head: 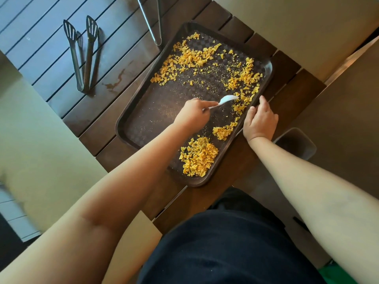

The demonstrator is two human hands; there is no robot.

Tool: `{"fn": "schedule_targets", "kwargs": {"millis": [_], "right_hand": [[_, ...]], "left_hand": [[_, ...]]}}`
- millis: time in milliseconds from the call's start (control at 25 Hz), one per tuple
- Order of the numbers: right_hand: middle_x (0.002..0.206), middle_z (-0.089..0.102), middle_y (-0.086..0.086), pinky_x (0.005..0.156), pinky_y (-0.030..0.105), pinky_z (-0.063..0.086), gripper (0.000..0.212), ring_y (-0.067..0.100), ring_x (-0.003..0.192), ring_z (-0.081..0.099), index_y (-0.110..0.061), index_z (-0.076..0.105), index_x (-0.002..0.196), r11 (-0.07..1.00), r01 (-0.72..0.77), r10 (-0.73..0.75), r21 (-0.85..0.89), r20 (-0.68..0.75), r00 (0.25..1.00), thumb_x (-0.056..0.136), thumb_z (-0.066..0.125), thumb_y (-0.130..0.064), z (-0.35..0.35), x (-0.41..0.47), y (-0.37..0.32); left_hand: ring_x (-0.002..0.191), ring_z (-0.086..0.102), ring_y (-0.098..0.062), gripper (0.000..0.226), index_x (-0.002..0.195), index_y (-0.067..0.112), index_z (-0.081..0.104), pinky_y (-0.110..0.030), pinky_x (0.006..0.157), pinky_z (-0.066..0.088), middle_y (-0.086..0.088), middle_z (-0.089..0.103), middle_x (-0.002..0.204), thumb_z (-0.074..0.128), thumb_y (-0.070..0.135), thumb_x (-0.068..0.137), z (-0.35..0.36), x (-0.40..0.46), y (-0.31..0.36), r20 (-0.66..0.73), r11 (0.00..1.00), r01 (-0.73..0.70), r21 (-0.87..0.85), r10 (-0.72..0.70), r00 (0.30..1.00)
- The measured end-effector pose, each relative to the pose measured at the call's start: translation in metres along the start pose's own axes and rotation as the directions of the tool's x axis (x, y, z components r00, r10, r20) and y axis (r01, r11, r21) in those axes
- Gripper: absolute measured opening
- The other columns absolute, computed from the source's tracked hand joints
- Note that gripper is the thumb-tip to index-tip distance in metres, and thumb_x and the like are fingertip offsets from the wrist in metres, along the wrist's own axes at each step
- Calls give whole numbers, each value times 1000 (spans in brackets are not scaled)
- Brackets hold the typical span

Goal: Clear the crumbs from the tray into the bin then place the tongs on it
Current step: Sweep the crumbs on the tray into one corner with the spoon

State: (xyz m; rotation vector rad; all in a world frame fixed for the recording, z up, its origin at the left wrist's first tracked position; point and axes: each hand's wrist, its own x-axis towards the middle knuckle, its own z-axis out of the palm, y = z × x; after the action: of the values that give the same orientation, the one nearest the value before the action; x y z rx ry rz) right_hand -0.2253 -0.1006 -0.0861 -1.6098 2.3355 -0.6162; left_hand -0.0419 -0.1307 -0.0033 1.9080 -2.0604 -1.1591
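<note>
A dark brown tray (147, 119) lies at an angle on a slatted wooden table. Yellow crumbs (199, 156) sit in a pile at its near corner, with more scattered along the far and right sides. My left hand (192, 115) holds a white plastic spoon (225, 100) whose bowl touches crumbs near the tray's right rim. My right hand (259, 119) rests on that right rim, fingers over the edge. Two slotted tongs (82, 56) lie on the table to the left. A third, plain metal pair of tongs (153, 23) lies at the tray's far corner.
A dark bin (297, 144) stands on the floor just right of the table, below my right wrist. The table (287, 95) ends close behind the tray's right rim. My dark-clothed body fills the bottom of the view.
</note>
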Motion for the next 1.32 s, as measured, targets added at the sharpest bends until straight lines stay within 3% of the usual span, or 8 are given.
{"fn": "schedule_targets", "kwargs": {"millis": [160,320,440,560,680,880,1120,1320], "right_hand": [[122,60,16,89,39,37,53,32,105,58,-5,41,134,1000,9,-9,-11,1,1000,92,28,-34,-1,1,0],[122,60,16,88,38,37,52,32,104,58,-5,41,134,999,12,-12,-35,2,1000,93,28,-33,0,0,0],[123,59,16,89,39,37,52,32,105,58,-5,41,134,1000,10,-10,-30,3,1000,93,28,-34,0,0,0],[123,59,16,89,39,37,53,32,105,58,-5,42,134,999,10,-10,-33,3,1000,93,27,-34,0,0,-1],[122,59,16,89,39,37,54,32,105,58,-5,41,134,999,10,-10,-32,2,1000,92,26,-35,-1,0,-1],[122,59,16,90,40,37,53,32,105,58,-4,41,134,999,11,-10,-34,6,1000,92,26,-34,-1,0,-1],[121,60,17,89,40,37,53,32,103,58,-4,42,133,999,5,-5,-32,-2,1000,92,27,-34,0,1,-1],[121,60,17,88,40,37,53,33,103,58,-4,42,133,1000,14,-14,-23,1,1000,92,28,-33,-1,0,-2]], "left_hand": [[59,51,-17,39,110,32,67,-26,49,42,-3,68,90,44,10,88,3,-3,0,129,999,-27,39,22,991],[73,62,-15,29,102,34,70,-30,64,52,8,69,90,53,17,86,-11,-21,-17,183,988,-59,143,33,983],[76,60,-4,24,100,35,71,-21,67,50,13,69,93,57,22,85,-26,-28,-25,272,978,-84,193,29,962],[66,55,-8,29,104,33,69,-21,54,43,12,64,84,53,17,87,-27,-21,-20,151,985,-91,146,69,986],[76,53,-12,30,114,33,64,-24,57,42,5,56,91,49,19,91,-14,-4,-7,30,968,-139,208,136,990],[73,44,-8,34,117,35,62,-21,53,34,7,47,85,46,18,92,-5,1,4,66,942,-169,289,157,985],[77,59,-11,36,101,37,70,-29,64,53,13,61,82,50,13,83,-30,-11,-12,242,944,-169,284,100,965],[76,61,-19,28,113,30,65,-29,62,50,12,55,88,51,18,92,-26,2,-13,23,994,-39,103,37,999]]}}
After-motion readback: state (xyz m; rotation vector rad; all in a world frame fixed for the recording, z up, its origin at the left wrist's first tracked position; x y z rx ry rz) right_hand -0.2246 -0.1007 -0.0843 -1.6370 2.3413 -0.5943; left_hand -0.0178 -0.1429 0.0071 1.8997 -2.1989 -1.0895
